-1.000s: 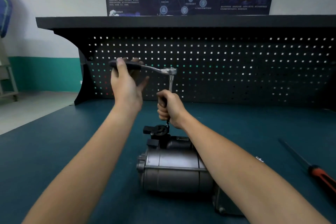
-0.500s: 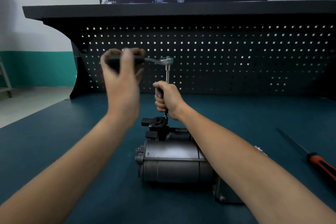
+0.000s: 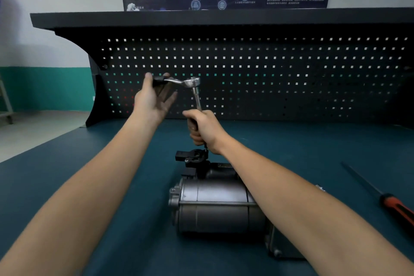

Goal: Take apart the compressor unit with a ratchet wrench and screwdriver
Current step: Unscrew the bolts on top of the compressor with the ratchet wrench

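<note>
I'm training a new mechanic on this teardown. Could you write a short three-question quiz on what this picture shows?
1. True or false: the screwdriver lies on the bench, to the right of the compressor, with no hand on it.
2. Fill in: the black handle of the ratchet wrench is held by the ____ hand.
3. What does the right hand grip?
A. the wrench's handle
B. the upright extension bar under the ratchet head
C. the compressor's body

Key: 1 true. 2 left; the left hand holds it. 3 B.
</note>
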Demonstrator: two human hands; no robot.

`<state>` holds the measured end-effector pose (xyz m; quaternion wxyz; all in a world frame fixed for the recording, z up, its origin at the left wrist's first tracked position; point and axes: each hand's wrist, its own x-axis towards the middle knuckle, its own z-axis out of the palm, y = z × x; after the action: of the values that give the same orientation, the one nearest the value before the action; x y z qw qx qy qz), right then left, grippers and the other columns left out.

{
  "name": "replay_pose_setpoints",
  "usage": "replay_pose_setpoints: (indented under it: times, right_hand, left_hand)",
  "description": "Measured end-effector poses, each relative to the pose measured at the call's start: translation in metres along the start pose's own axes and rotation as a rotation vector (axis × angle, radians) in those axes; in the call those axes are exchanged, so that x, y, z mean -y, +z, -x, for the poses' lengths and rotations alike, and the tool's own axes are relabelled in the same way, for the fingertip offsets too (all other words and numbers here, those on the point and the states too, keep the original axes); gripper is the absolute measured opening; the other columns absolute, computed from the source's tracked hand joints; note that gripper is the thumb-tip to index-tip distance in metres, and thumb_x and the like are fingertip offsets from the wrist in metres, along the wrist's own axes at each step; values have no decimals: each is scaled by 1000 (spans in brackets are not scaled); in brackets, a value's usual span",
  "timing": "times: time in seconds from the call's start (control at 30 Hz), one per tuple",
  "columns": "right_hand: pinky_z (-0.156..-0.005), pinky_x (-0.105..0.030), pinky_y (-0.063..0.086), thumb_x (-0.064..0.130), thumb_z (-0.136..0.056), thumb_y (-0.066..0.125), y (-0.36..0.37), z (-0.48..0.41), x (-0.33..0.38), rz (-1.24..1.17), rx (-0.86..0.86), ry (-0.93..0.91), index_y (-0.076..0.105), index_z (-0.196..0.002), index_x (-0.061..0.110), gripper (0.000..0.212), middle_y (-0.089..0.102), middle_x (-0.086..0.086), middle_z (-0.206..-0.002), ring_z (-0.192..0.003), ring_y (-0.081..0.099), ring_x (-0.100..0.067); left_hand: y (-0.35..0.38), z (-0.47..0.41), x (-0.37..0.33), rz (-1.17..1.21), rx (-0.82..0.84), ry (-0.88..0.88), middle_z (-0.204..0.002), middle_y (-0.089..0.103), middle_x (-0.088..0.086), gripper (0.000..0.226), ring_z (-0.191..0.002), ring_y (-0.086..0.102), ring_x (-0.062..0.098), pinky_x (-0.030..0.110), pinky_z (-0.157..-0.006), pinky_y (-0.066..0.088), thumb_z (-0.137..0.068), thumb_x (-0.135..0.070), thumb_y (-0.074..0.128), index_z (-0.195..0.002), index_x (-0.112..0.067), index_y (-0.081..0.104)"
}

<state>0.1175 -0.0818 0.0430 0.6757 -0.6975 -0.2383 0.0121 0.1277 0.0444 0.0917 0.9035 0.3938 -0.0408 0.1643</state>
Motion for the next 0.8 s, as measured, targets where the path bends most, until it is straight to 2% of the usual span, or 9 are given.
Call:
replay_pose_setpoints:
  times: [0.07, 0.13, 0.27, 0.37, 0.5, 0.57, 0.67, 0.73, 0.8]
  right_hand:
    - [-41, -18, 13, 21, -94, 42, -1, 1, 0, -1, -7, -1, 25, -49, 17, 48, 18, 6, -39, -36, 13, -11]
    - [-42, -18, 13, 21, -94, 42, -2, 0, 0, -3, -26, 6, 26, -48, 18, 49, 18, 6, -39, -36, 13, -12]
    - [-41, -16, 14, 22, -95, 42, -3, -2, -1, -67, -47, 33, 27, -48, 18, 49, 20, 7, -37, -34, 14, -11]
    - [-39, -15, 16, 22, -95, 43, -3, -2, 0, -60, -38, 37, 28, -48, 17, 49, 21, 7, -37, -33, 15, -10]
    - [-39, -18, 16, 22, -94, 44, -2, -2, 0, -26, -51, 35, 31, -44, 20, 52, 21, 7, -36, -33, 15, -10]
    - [-39, -18, 15, 22, -94, 44, 0, 0, -1, -10, -50, 24, 31, -43, 21, 53, 22, 7, -37, -34, 15, -10]
    - [-41, -20, 18, 19, -96, 42, 2, 4, -2, 19, -73, -25, 31, -50, 19, 47, 25, 4, -45, -40, 18, -9]
    - [-41, -20, 18, 23, -96, 42, 0, 4, -2, -1, -66, -5, 30, -52, 17, 46, 24, 1, -46, -39, 18, -10]
    - [-40, -20, 18, 29, -96, 41, -4, 3, -1, -45, -51, 52, 29, -51, 17, 49, 23, 4, -41, -36, 17, -11]
  left_hand:
    - [9, -2, 5, -14, 34, 0, -81, 71, -3, 28, -82, 67, 12, 32, -65, 52, -100, -36, 39, -99, -13, 56]
    - [13, 0, 4, 87, 43, -34, -85, 70, -1, 29, -78, 67, 11, 31, -64, 53, -100, -33, 39, -106, -10, 56]
    - [7, 26, -15, 288, 115, 17, -73, 70, -2, 28, -67, 68, 9, 25, -58, 54, -95, -21, 43, -82, -9, 64]
    - [-4, 58, -21, 153, 209, 145, -86, 66, 0, 26, -77, 67, 9, 26, -64, 53, -94, -15, 41, -77, -11, 61]
    - [-11, 99, -11, -171, 353, 450, -97, 68, -6, 4, -97, 61, 11, 29, -79, 50, -91, -19, 45, -89, -18, 42]
    - [-10, 119, 0, -355, 511, 701, -106, 66, -6, 15, -107, 58, 11, 28, -89, 45, -86, -19, 46, -93, -22, 33]
    - [-8, 128, 13, -691, 700, 1127, -116, 56, 5, 23, -116, 53, 23, 34, -98, 39, -85, -12, 44, -98, -21, 28]
    - [-3, 121, 13, -672, 622, 1175, -112, 60, 4, 20, -110, 57, 24, 38, -94, 43, -86, -12, 43, -97, -21, 28]
    - [2, 106, 9, -499, 402, 1017, -106, 67, -10, 11, -99, 61, 18, 35, -86, 48, -88, -21, 42, -94, -21, 33]
